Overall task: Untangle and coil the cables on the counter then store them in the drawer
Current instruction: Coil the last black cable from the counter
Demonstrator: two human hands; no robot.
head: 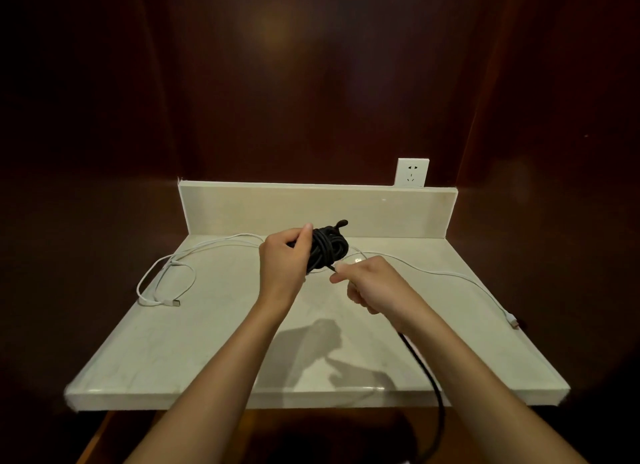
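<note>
A limp black cable [426,370] tail is pinched by the right hand [372,285]; just beyond, its springy coil [327,250] is gripped whole by the left hand [282,259]. Behind both, a light white cable [166,276] lies slack on the counter [207,342].

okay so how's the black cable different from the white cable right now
The black cable is mostly wound into a bundle, while the white cable lies spread in loose loops across the counter. The black cable is held up by the left hand, with the right hand pinching its free strand; the white cable lies on the counter, ungripped. The black one looks thicker. Neither is stored yet.
</note>
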